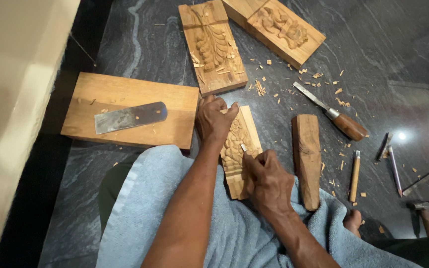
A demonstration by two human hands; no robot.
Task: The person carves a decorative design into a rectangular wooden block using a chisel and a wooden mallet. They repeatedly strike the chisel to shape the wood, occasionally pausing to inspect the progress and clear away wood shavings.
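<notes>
Head view: a plank (130, 109) carries a flat blade (130, 117) at far left. The left hand (213, 120) clamps the carved block's (238, 149) top edge; it rests on the lap (towel (224, 233) beneath). The right hand (268, 181) grips a small chisel (244, 148) against the half-cut leaf relief. No containers; mallet (307, 159) and chisels lie right.

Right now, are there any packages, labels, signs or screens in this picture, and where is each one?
None are in view. There are only carved wooden blocks, loose chisels and wood chips on the dark stone floor. The left hand steadies the small carved block.
</notes>
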